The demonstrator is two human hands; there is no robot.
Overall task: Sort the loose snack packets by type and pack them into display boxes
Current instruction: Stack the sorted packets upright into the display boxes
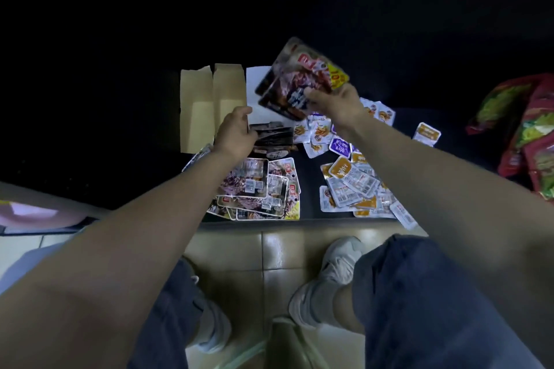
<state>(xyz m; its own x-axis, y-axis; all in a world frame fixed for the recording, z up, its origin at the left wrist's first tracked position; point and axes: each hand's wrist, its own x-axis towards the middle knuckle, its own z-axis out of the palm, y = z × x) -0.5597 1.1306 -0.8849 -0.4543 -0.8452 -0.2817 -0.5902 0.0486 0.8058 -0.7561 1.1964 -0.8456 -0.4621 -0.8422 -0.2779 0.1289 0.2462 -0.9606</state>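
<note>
My right hand [335,105] grips a small stack of dark meat-snack packets [299,78], lifted and tilted above the table. My left hand [236,132] holds upright dark packets [272,138] inside an open cardboard display box [209,99] whose brown flaps stand open. In front of the box lies a loose pile of the same dark packets [257,189]. To the right, small white, orange and purple packets [353,183] are scattered in a heap.
The dark table [308,177] ends at a front edge near my knees. Red and green snack bags [527,129] lie at the far right. Below are beige floor tiles [239,249], my legs and grey shoes. A pink object [30,213] sits at left.
</note>
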